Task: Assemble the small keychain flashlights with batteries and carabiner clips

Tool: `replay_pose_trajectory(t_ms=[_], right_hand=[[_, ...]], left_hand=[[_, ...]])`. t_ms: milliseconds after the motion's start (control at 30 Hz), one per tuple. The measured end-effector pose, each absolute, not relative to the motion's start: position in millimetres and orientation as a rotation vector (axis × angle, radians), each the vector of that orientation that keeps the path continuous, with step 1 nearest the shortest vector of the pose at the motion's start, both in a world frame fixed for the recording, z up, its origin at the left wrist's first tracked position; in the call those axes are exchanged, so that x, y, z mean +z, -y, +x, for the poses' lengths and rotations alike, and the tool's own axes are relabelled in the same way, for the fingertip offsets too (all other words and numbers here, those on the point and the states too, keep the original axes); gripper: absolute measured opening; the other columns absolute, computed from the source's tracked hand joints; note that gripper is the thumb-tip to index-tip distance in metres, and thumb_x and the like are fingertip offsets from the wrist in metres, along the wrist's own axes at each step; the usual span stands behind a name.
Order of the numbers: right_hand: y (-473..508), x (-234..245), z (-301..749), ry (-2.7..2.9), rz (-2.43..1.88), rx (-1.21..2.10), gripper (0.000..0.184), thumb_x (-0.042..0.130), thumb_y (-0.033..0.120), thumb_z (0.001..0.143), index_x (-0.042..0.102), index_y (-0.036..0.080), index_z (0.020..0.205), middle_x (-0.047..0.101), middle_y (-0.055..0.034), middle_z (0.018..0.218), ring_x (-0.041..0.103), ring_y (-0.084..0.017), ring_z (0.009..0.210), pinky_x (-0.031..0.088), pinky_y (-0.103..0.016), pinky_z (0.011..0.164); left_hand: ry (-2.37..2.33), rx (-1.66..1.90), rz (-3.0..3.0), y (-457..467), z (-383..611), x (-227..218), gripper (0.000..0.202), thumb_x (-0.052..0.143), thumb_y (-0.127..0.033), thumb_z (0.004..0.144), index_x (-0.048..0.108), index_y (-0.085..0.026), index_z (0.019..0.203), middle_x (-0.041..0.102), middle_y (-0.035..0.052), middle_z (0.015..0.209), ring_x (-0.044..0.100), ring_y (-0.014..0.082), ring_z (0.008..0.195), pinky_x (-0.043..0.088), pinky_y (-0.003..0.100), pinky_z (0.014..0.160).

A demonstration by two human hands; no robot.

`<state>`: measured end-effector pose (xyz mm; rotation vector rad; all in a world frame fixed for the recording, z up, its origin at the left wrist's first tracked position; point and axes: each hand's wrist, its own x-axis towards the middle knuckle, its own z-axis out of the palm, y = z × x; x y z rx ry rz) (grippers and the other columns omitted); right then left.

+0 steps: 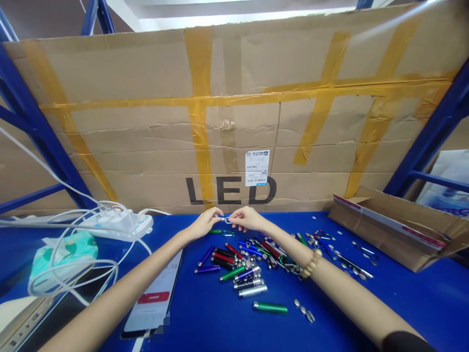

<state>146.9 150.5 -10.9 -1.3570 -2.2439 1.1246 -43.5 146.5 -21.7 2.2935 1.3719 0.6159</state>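
My left hand [205, 223] and my right hand [248, 218] meet above the far part of the blue table. Between their fingertips is a small silvery metal ring [227, 221], like a key ring. My right thumb and finger pinch it. The left fingertips are closed at its other side, on a small piece too tiny to make out. Just below lies a green carabiner-like clip [224, 233]. Nearer me is a loose pile of small flashlights, among them a red one [233, 251], a purple one [207, 269], a silver one [252, 291] and a green one [270, 307].
A large taped cardboard sheet [146, 146] stands behind the table [205, 327]. On the left are a phone [150, 313], a white power strip [113, 222], cables and a tissue pack [62, 254]. At right are an open cardboard box [381, 227], scissors [364, 250] and button cells [300, 307].
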Motion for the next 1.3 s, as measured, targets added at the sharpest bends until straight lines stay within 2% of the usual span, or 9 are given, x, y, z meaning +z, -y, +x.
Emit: replay_pose_trajectory(t_ms=[167,333,400,467,567,700,867,1067,1300], right_hand=[[-158.2,-13.7,135.1,2.295,-1.449,0.983,0.028,0.052,0.031,0.09,0.055,0.016,0.114,0.056,-0.0074,0.115,0.059,-0.02,0.096,0.05,-0.039,0.08],[-145.2,10.6,161.4,2.365,-1.433,0.726,0.027,0.052,0.031,0.09,0.055,0.017,0.112,0.057,-0.0072,0.114,0.059,-0.02,0.095,0.05,-0.039,0.08],[-132.4,23.1,181.1,2.394,-1.385,0.637,0.025,0.052,0.032,0.09,0.058,0.015,0.107,0.061,-0.0065,0.106,0.061,-0.017,0.089,0.051,-0.037,0.078],[-117.1,32.2,202.9,2.405,-1.34,0.547,0.02,0.053,0.031,0.088,0.068,0.017,0.091,0.069,-0.0041,0.089,0.063,-0.016,0.078,0.05,-0.033,0.077],[-96.6,36.6,235.5,2.387,-1.366,0.428,0.02,0.057,0.034,0.082,0.072,0.022,0.082,0.073,-0.0005,0.08,0.065,-0.016,0.069,0.049,-0.028,0.064],[-82.2,28.1,271.1,2.281,-1.519,0.275,0.023,0.058,0.038,0.078,0.073,0.021,0.084,0.073,-0.0021,0.076,0.063,-0.015,0.056,0.046,-0.026,0.051],[-71.7,10.4,291.9,2.189,-1.641,0.239,0.025,0.054,0.038,0.081,0.072,0.022,0.087,0.073,-0.0016,0.079,0.065,-0.015,0.058,0.048,-0.024,0.05],[-64.4,5.4,315.6,2.045,-1.827,0.103,0.028,0.052,0.042,0.082,0.071,0.023,0.091,0.073,-0.0015,0.082,0.066,-0.017,0.063,0.048,-0.025,0.055],[-63.8,-4.3,337.3,2.054,-2.019,-0.047,0.014,0.063,0.025,0.07,0.072,0.028,0.08,0.073,0.0023,0.08,0.066,-0.019,0.067,0.041,-0.025,0.048]], left_hand=[[-1.476,0.466,2.443,-143.8,-46.0,-27.0,0.028,0.055,-0.027,0.09,0.054,-0.016,0.115,0.058,0.0087,0.116,0.06,0.0218,0.096,0.052,0.042,0.079],[-1.519,0.429,2.581,-110.0,-42.8,-8.4,0.028,0.055,-0.027,0.089,0.054,-0.015,0.115,0.057,0.0087,0.116,0.059,0.0228,0.098,0.05,0.043,0.082],[-1.456,0.41,2.627,-85.0,-35.9,-0.2,0.022,0.052,-0.031,0.09,0.059,-0.016,0.105,0.061,0.0078,0.106,0.057,0.0249,0.1,0.045,0.046,0.085],[-1.335,0.364,2.654,-56.8,-25.3,4.1,0.025,0.055,-0.042,0.086,0.062,-0.02,0.095,0.064,0.0049,0.095,0.057,0.0247,0.095,0.044,0.043,0.083],[-1.196,0.304,2.692,-20.8,-4.6,2.3,0.027,0.053,-0.042,0.086,0.063,-0.019,0.096,0.064,0.0069,0.094,0.058,0.0252,0.09,0.044,0.042,0.081],[-1.106,0.223,2.725,-2.4,24.2,-8.3,0.024,0.053,-0.03,0.087,0.063,-0.015,0.103,0.062,0.0149,0.11,0.055,0.0317,0.105,0.041,0.045,0.089],[-1.089,0.1,2.71,-8.6,42.4,-18.3,0.024,0.056,-0.027,0.083,0.065,-0.009,0.097,0.064,0.0211,0.105,0.057,0.0363,0.102,0.043,0.047,0.089],[-1.158,-0.026,2.655,-14.2,40.9,-17.9,0.022,0.06,-0.02,0.081,0.064,-0.011,0.101,0.063,0.0185,0.108,0.061,0.0332,0.096,0.048,0.043,0.081],[-1.342,-0.093,2.567,-23.0,40.7,-17.3,0.028,0.054,-0.024,0.086,0.058,-0.012,0.111,0.059,0.021,0.117,0.058,0.0361,0.106,0.049,0.043,0.078]])
